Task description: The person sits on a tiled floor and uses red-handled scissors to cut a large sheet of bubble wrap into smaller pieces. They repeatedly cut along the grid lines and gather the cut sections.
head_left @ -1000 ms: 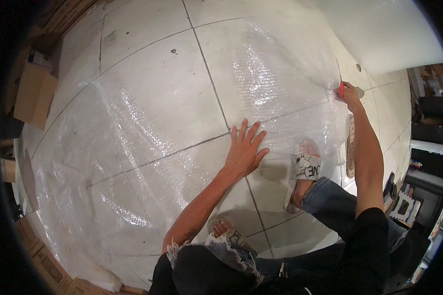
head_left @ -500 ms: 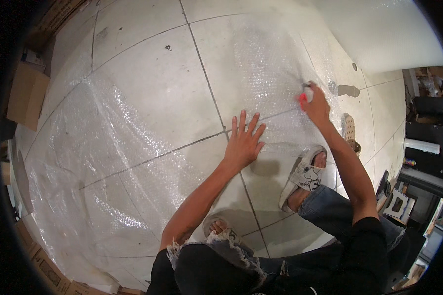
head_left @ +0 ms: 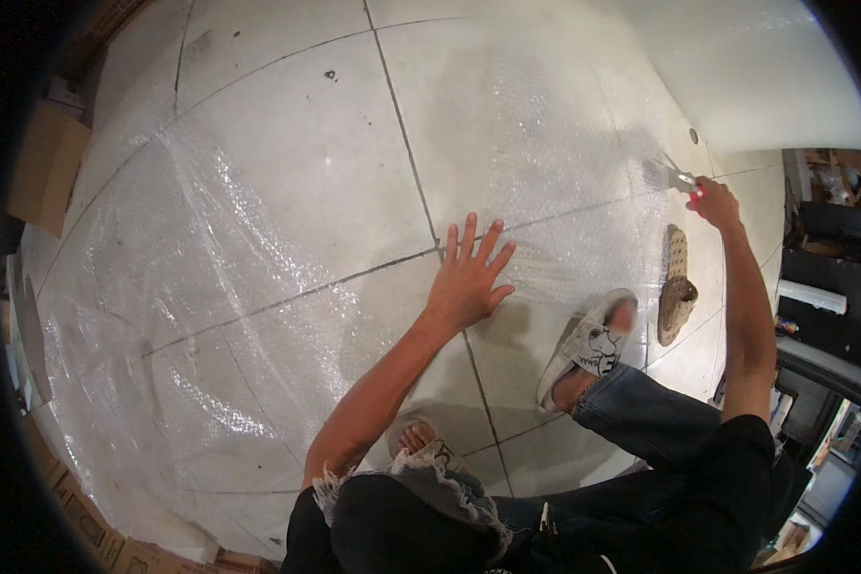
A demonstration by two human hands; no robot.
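My left hand lies flat with fingers spread, pressing near the left edge of a clear bubble wrap sheet on the tiled floor. Out to the right, my right hand grips a pair of scissors by its red handles. The blades point up and left, at the right side of the sheet; whether they are open or touching it I cannot tell. Another stretch of bubble wrap spreads, wrinkled and shiny, over the floor on the left.
A large pale roll takes up the far right corner. A loose beige slipper lies below my right hand, near my slippered foot. Cardboard boxes line the left edge. Dark shelving stands at the right.
My right hand has moved right with the scissors, from over the bubble wrap to its right side. The bubble wrap near it has shifted. My left hand stays almost where it was.
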